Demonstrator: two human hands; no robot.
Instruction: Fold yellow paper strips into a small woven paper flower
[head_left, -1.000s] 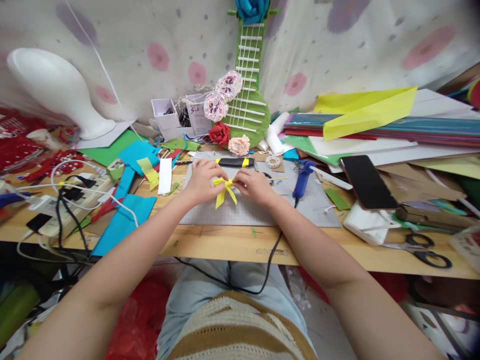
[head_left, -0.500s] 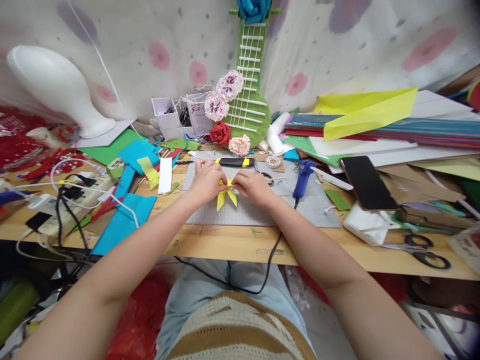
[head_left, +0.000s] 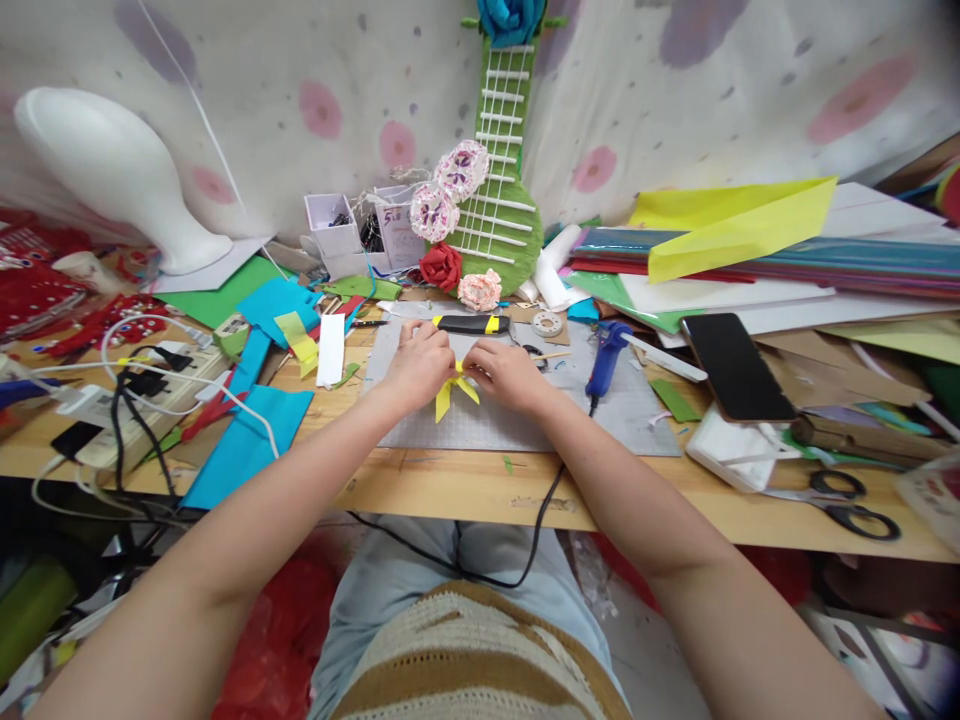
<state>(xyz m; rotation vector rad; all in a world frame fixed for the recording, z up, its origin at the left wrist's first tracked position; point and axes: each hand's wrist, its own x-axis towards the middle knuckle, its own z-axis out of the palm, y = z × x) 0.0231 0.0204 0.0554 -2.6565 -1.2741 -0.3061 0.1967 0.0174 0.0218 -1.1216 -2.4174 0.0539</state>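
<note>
- Within the last half second the left grip [head_left: 424, 362] has shifted slightly towards 3 o'clock, closing in on the right grip [head_left: 504, 370], which sits almost where it was.
- The yellow bow [head_left: 444, 400] has its right tail swung out towards 4 o'clock, so the two tails stand wider apart; they point to about 7 and 4 o'clock from the knot.
- Both grips pinch the bow near its knot with fingertips; the fingers hide much of the upper part, so how tight it is I cannot tell. It seems to be in mid-shaping, since neither hand has let go.
- The bow is over the mat [head_left: 622, 420], near its front half; whether it touches the mat is unclear.
- From the bow, the cutter [head_left: 471, 325] lies close by at 12 o'clock, limiting reach that way.
- The glue gun [head_left: 606, 358] stands near 3 o'clock, the phone [head_left: 739, 367] well beyond it.
- At 6 o'clock grey mat shows up to its front edge, then a strip of bench [head_left: 450, 490] before the drop.
- A cord [head_left: 551, 492] crosses the bench edge near 5 o'clock, by the right forearm, and could snag.
</note>
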